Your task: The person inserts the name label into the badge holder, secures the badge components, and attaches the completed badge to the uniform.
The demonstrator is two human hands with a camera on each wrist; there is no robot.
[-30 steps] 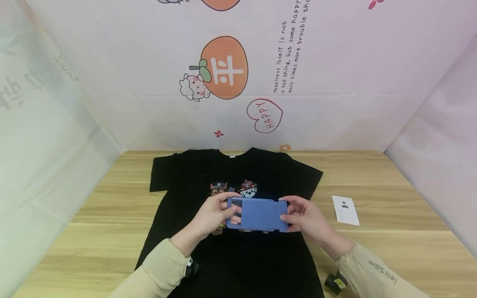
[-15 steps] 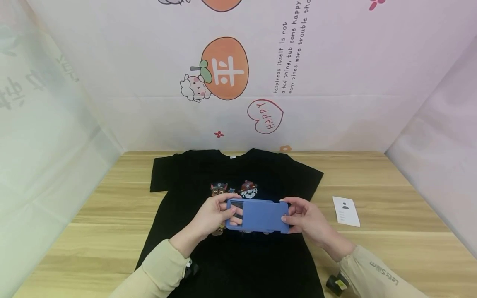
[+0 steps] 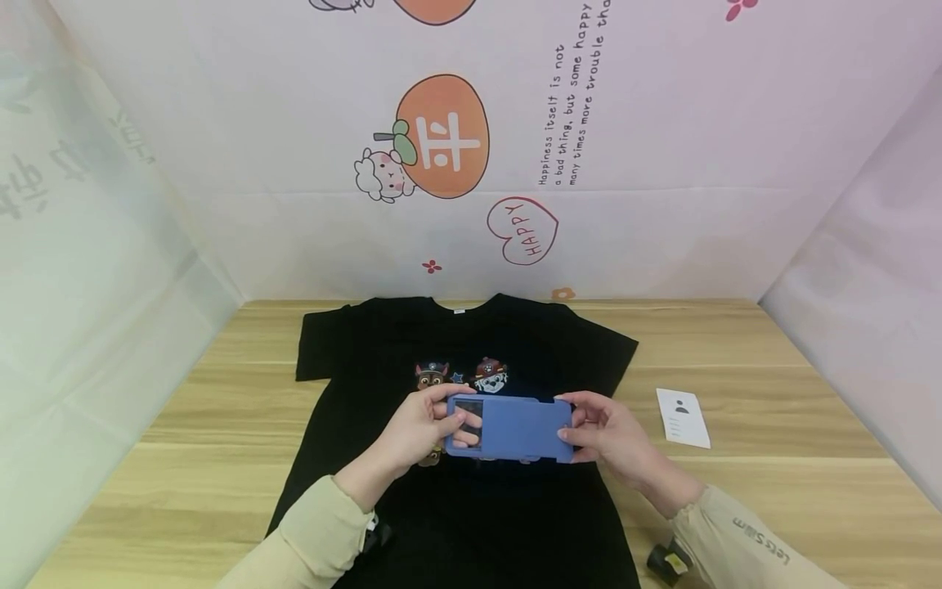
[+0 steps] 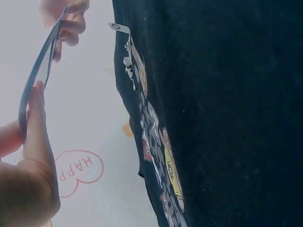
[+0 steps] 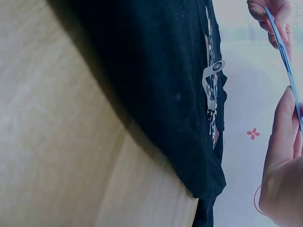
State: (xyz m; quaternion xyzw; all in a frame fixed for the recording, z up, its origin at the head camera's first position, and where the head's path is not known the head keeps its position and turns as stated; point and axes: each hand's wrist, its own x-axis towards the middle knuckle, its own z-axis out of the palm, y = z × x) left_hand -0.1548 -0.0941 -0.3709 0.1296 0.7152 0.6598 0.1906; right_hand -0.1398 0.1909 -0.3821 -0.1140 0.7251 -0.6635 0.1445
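A blue sliding card holder (image 3: 522, 429) is held level above a black T-shirt (image 3: 456, 523) in the head view. My left hand (image 3: 412, 429) pinches its left end, thumb on the front; fingers behind show through the see-through window there. My right hand (image 3: 607, 433) grips the right end between thumb and fingers, at the blue cover panel. Both wrist views show the holder edge-on, as a thin slab. Beneath it on the shirt lies a badge strap clip (image 5: 210, 87) with a snap button and metal clip, hidden in the head view.
A white card (image 3: 683, 417) with a printed person icon lies right of the shirt on the wooden table (image 3: 795, 491). Cartoon dog heads (image 3: 490, 375) are printed on the shirt's chest. A printed cloth backdrop (image 3: 294, 164) rises behind the table and at both sides.
My right hand has moved slightly right with the blue cover panel, and the window strip at the holder's left has become a little wider. My left hand stays almost in place.
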